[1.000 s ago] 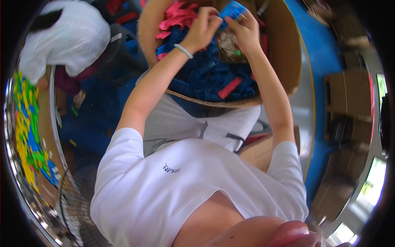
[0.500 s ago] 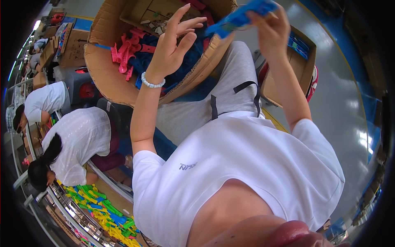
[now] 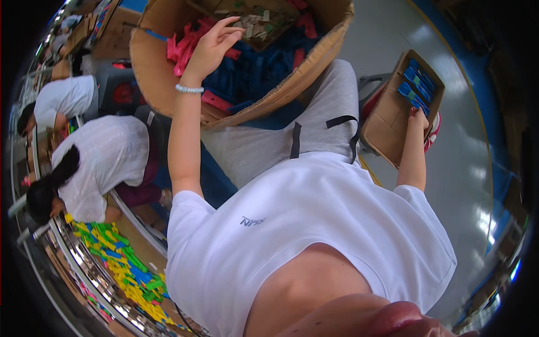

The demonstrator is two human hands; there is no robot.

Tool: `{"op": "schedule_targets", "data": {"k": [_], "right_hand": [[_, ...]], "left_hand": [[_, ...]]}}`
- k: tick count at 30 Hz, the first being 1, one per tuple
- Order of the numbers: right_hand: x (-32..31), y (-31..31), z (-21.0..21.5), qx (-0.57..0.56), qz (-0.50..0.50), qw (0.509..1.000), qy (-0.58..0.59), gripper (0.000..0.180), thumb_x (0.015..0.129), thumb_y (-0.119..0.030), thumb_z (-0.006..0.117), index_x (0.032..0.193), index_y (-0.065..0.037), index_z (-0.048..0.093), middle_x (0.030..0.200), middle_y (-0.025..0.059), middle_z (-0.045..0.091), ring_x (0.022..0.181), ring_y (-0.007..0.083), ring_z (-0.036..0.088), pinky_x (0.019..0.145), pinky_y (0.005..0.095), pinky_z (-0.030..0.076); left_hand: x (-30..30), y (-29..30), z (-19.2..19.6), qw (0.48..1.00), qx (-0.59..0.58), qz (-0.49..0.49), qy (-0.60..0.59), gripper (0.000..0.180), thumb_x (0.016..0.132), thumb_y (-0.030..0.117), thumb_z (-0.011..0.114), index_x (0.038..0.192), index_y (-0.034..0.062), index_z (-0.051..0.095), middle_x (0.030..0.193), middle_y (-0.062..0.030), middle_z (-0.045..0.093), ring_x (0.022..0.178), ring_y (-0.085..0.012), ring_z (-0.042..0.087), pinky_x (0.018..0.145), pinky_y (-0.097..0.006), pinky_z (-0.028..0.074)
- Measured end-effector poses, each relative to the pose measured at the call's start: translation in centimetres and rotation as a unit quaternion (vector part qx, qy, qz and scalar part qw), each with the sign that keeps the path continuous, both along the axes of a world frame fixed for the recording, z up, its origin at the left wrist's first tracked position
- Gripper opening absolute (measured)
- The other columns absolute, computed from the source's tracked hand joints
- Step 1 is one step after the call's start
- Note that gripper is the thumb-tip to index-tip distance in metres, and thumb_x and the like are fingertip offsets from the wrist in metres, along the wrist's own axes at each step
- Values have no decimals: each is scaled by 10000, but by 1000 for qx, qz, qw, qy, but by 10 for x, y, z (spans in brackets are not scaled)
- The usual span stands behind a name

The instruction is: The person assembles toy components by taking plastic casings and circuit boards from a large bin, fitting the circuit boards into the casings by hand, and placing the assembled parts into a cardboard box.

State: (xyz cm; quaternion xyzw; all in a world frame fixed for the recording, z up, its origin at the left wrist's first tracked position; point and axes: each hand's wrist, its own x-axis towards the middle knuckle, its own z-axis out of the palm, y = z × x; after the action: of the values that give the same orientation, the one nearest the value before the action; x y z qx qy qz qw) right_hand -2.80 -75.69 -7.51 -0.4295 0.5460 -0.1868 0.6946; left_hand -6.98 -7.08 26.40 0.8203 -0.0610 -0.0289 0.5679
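Right hand [image 3: 418, 118] reaches out to the person's right, over a small carton [image 3: 384, 129], with its fingers drawn narrowly together at the near end of a blue piece [image 3: 413, 100]. Whether they pinch that piece or only rest against it, I cannot tell. It lies at the carton's far end, near other blue pieces [image 3: 421, 76] set roughly side by side; the near part of the carton's floor is bare cardboard.

Left hand [image 3: 212, 49] hangs over a big carton [image 3: 150, 73], fingers loosely stretched and thumb a little apart from them. A pale bracelet [image 3: 189, 89] circles its wrist. Below and around this hand are pink parts [image 3: 181, 53], heaped mostly at the left side, and many dark blue parts [image 3: 264, 73] filling the middle. An inner box [image 3: 275, 42] with small pale and greenish bits sits toward the far side.

Grey trousers [image 3: 331, 104] show between the two cartons. To the left, a co-worker [image 3: 109, 157] in a white top bends over a table [image 3: 137, 230] strewn with yellow, green and blue pieces [image 3: 120, 258]. Another person [image 3: 70, 98] leans forward beyond.
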Motion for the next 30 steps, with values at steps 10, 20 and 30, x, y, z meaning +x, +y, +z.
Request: {"op": "schedule_targets", "data": {"k": [10,20,30], "right_hand": [[-28,75,50,58,67,994,-58,121,908,9,535,1015,64,549,939,129,637,792,217,640,666,323,584],[-88,172,141,18,187,977,-99,253,912,2,545,1162,36,540,1024,114,640,856,185,618,733,290,546],[-71,227,174,55,282,950,-124,204,908,0,559,1111,27,562,998,125,658,839,185,633,740,283,538]], "left_hand": [[76,12,-199,795,493,-308,176,306,828,163,605,1082,-6,626,1133,-208,631,1078,-376,585,904,-426,475],[75,-26,-337,798,573,-90,-164,308,821,167,547,1115,94,606,1233,-171,536,1110,-379,545,885,-511,463],[75,-27,-325,788,591,-26,-171,268,872,194,481,1098,123,608,1216,-160,545,1011,-371,602,803,-565,467]]}}
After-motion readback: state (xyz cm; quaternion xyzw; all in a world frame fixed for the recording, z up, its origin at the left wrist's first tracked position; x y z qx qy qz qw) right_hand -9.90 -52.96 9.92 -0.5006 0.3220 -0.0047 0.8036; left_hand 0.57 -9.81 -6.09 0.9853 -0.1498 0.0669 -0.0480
